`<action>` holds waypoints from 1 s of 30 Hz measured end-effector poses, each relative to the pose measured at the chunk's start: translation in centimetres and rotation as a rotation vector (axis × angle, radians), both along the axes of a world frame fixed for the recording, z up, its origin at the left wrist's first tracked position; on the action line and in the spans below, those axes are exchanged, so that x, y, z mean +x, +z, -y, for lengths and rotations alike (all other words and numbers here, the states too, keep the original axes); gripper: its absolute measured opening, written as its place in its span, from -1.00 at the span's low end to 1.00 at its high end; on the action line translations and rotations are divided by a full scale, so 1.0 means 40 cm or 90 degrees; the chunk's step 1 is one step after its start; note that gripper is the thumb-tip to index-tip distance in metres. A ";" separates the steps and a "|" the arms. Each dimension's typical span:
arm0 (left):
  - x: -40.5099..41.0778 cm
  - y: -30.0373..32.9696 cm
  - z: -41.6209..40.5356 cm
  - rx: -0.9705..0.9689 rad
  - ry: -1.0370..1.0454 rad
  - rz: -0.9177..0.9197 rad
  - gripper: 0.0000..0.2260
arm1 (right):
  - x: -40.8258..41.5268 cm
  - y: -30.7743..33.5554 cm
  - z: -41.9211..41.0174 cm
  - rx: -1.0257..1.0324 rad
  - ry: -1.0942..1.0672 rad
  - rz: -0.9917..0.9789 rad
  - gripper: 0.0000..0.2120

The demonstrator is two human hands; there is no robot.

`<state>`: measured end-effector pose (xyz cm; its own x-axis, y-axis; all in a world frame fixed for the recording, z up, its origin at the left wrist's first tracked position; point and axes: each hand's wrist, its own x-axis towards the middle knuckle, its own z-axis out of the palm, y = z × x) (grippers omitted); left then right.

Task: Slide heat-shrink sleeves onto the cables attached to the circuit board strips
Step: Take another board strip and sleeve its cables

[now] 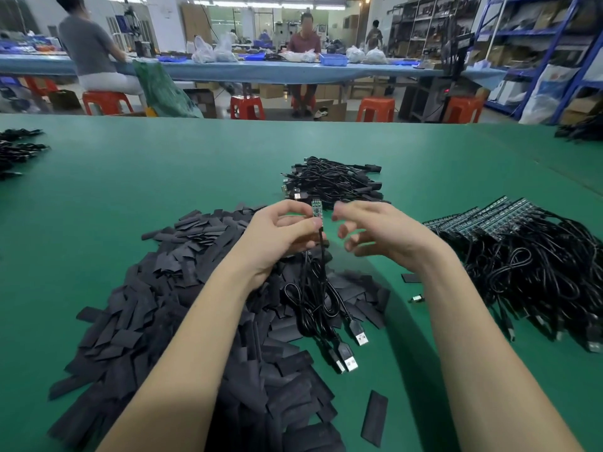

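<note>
Circuit board strip (316,208) pinched upright in left hand (280,236); right hand (375,233) beside.

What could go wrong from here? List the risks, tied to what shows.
1. The left hand pinches the circuit board strip only near its lower end, so it may tilt or slip when a sleeve is pushed on.
2. The right hand holds no sleeve yet; reaching across to the sleeve pile could snag the hanging cables.
3. Those cables' USB plugs lie on loose sleeves and may drag them along.
</note>
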<state>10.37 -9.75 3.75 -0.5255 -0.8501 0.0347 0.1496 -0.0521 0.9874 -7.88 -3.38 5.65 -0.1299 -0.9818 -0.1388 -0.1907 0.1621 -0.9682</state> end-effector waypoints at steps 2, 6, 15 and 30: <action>0.002 -0.006 0.004 0.034 0.001 -0.028 -0.87 | -0.021 0.000 -0.013 0.054 0.091 -0.303 -0.86; -0.004 -0.009 0.002 0.052 -0.013 -0.038 -0.88 | -0.012 -0.002 -0.017 0.176 0.180 -0.478 -0.85; -0.010 -0.014 0.007 0.063 -0.032 -0.031 -0.87 | -0.017 -0.008 -0.021 0.095 0.131 -0.346 -0.88; -0.004 -0.011 -0.003 0.102 -0.130 -0.063 -0.77 | -0.014 -0.017 -0.011 -0.242 -0.039 0.365 -0.85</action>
